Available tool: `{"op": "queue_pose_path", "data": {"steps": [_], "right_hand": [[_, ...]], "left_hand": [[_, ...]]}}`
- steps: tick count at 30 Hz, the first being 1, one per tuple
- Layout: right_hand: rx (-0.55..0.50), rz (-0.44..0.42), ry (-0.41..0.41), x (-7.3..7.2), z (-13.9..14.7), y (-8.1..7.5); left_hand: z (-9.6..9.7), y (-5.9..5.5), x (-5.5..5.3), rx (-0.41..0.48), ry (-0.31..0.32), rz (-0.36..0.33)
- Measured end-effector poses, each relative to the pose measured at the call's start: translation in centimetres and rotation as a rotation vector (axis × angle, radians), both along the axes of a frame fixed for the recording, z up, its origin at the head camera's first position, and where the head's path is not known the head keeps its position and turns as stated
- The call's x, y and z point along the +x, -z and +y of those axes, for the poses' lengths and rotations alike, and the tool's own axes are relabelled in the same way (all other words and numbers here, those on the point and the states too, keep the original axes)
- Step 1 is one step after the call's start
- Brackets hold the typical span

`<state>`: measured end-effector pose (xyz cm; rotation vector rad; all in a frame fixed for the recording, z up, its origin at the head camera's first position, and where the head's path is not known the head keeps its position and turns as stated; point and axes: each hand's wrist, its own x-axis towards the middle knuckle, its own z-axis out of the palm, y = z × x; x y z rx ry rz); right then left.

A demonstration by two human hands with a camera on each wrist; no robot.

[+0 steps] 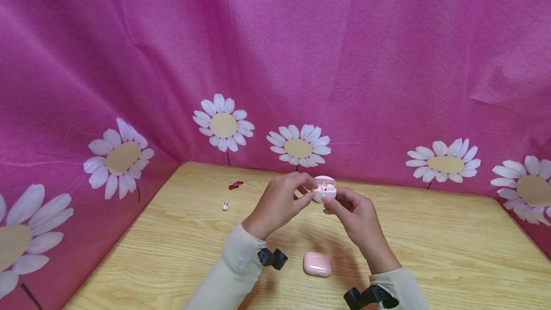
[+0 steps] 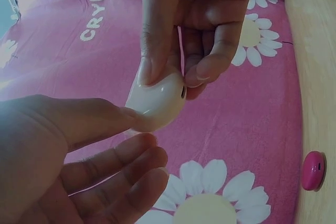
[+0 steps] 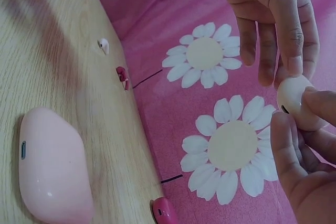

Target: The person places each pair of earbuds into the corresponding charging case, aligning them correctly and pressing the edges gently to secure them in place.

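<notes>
A small white earbud case [image 1: 324, 196] is held up above the back of the table, its lid raised and pale pink inside. In it an earbud [image 1: 328, 188] shows. My right hand [image 1: 357, 216] grips the case from the right between thumb and fingers. From the left, my left hand [image 1: 280, 202] pinches the rim with its thumb and index finger; that fingertip is partly hidden by the case. In the left wrist view the left hand's other fingers [image 2: 113, 182] hang loosely, off the case. The case's rounded outside [image 2: 163, 103] faces that camera.
A glossy pink earbud case [image 1: 317, 264] lies on the wooden table below the hands. To the left are a loose white earbud [image 1: 225, 206] and red earbuds [image 1: 235, 185]. A dark pink case [image 3: 165, 211] sits near the back edge, before a flowered magenta cloth [image 1: 366, 61].
</notes>
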<state>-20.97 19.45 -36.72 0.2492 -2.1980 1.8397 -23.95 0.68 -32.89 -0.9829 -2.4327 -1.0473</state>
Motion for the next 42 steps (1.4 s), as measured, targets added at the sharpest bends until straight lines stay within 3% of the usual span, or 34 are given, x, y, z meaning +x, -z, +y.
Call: {"op": "queue_pose_path", "data": {"steps": [6, 14, 27, 33, 42], "right_hand": [[-0.021, 0.016, 0.015, 0.1, -0.1, -0.1], [-0.044, 0.018, 0.013, 0.2, -0.1, -0.2], [-0.041, 0.011, 0.024, 0.2, -0.1, -0.2], [-0.037, -0.003, 0.022, 0.3, -0.1, -0.3], [-0.024, 0.001, 0.022, 0.2, -0.1, -0.2]], "left_hand": [[-0.6, -0.2, -0.3, -0.004, 0.0, -0.005], [-1.4, -0.1, -0.9, -0.075, -0.035, -0.053], [-4.9, -0.2, -2.5, -0.045, -0.148, -0.106], [-6.8, 0.0, -3.2, -0.061, -0.225, -0.152], [-9.3, 0.2, -4.0, -0.079, -0.294, -0.195]]}}
